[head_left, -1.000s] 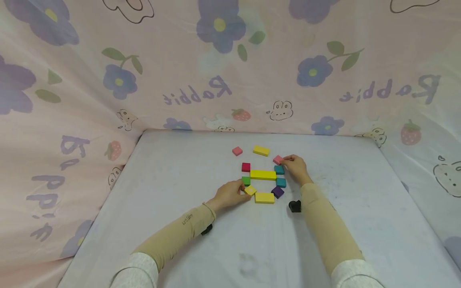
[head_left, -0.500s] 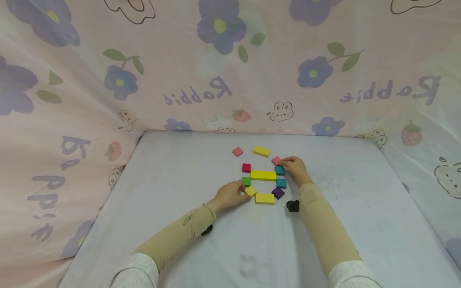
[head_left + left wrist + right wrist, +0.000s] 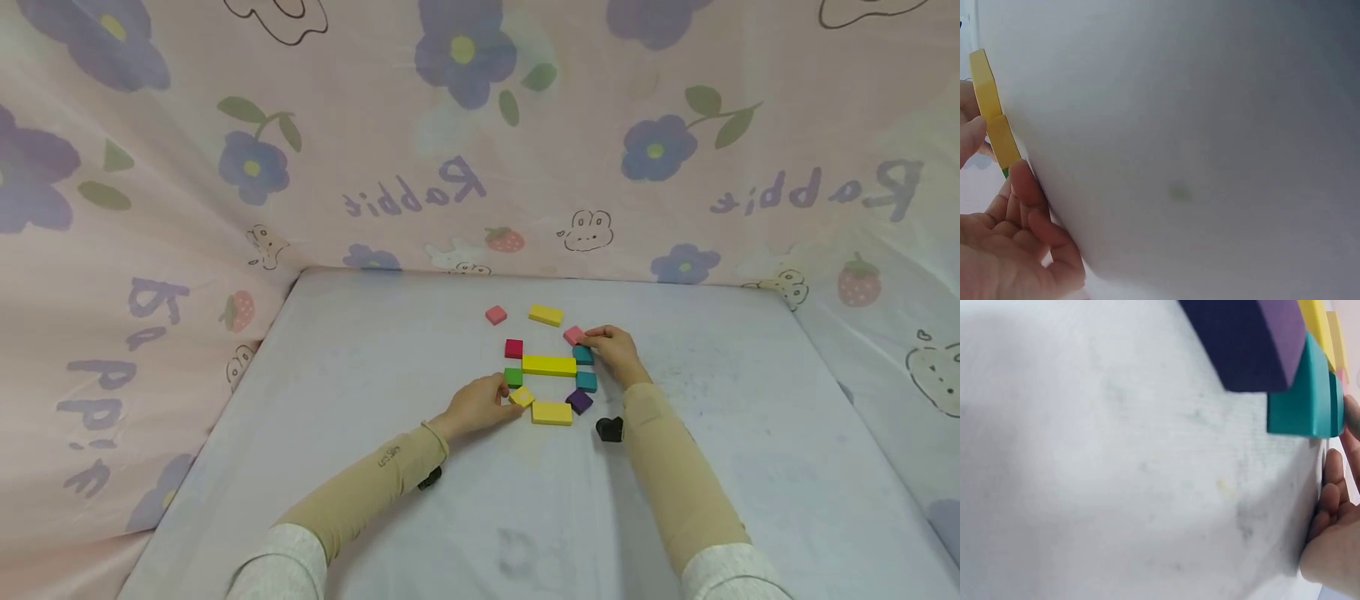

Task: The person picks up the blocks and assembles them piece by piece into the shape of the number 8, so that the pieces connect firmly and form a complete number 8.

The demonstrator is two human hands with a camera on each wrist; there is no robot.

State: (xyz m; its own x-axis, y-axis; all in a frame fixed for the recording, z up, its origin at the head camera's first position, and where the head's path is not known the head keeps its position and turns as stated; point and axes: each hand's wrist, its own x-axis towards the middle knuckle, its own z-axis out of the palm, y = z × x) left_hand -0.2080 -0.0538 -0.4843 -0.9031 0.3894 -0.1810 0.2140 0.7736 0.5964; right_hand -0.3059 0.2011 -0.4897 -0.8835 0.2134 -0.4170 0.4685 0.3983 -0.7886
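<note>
Coloured blocks lie on the white table in a rough ring. My left hand (image 3: 476, 406) pinches a small yellow block (image 3: 522, 397) at the near left corner, between the green block (image 3: 513, 377) and a long yellow block (image 3: 552, 413). At the far right corner, my right hand (image 3: 615, 352) pinches a pink block (image 3: 573, 335) just behind a teal block (image 3: 582, 356). Across the middle runs another long yellow block (image 3: 549, 365). The left wrist view shows my left fingers (image 3: 1022, 181) at the end of the yellow pieces.
A second pink block (image 3: 496, 315) and a yellow block (image 3: 545, 314) lie at the back. A red block (image 3: 513, 348) sits left; another teal block (image 3: 587, 382) and a purple block (image 3: 580, 401) line the right. Printed fabric (image 3: 375, 108) hangs around the table.
My right hand has shifted the pink block slightly left, towards the middle of the arrangement. My left hand stays at the small yellow block.
</note>
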